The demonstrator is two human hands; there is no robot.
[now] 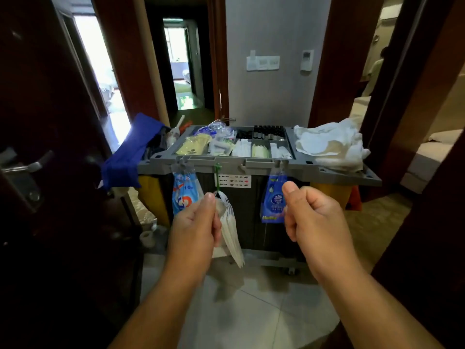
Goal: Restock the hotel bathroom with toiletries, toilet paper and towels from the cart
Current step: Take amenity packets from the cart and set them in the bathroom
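Note:
A grey housekeeping cart point(259, 167) stands across the doorway, its top tray filled with sachets, small dark bottles point(269, 132) and wrapped toiletries point(241, 148). A bundle of white plastic bags point(231, 238) hangs from a green hook point(218, 170) on the cart's front. My left hand point(193, 222) grips the top of this bundle. My right hand point(314, 215) is curled in a fist with the thumb up, at the right edge of a hanging blue tissue pack point(273, 200). Whether it touches the pack is unclear.
Another blue pack point(182, 192) hangs at the cart's left front. Crumpled white linen point(329, 144) lies on the right end, and a blue bag point(130, 152) hangs at the left end. A dark open door point(37, 172) with a lever handle is at left. The floor below is tiled.

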